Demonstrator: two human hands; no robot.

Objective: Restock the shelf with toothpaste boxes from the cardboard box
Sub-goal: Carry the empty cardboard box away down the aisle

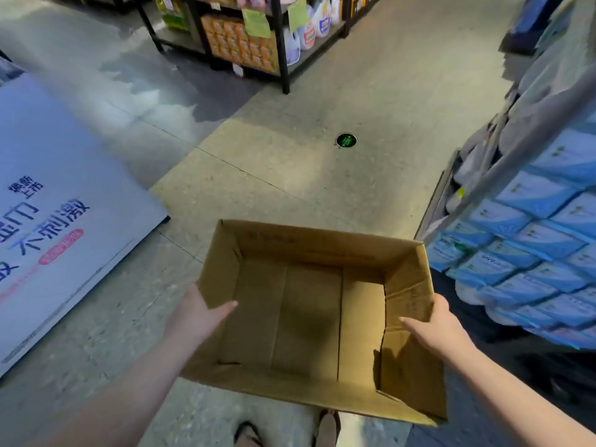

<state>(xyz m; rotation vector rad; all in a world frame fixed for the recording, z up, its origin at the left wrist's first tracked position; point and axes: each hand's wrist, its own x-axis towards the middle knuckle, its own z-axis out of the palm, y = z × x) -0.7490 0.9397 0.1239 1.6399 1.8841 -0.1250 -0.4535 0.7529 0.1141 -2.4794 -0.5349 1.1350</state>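
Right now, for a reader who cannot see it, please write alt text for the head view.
Two bare hands hold an empty cardboard box by its side walls above a shop floor, the left hand on the left wall and the right hand on the right. Blue boxes fill a shelf at right; a white printed board is at left.
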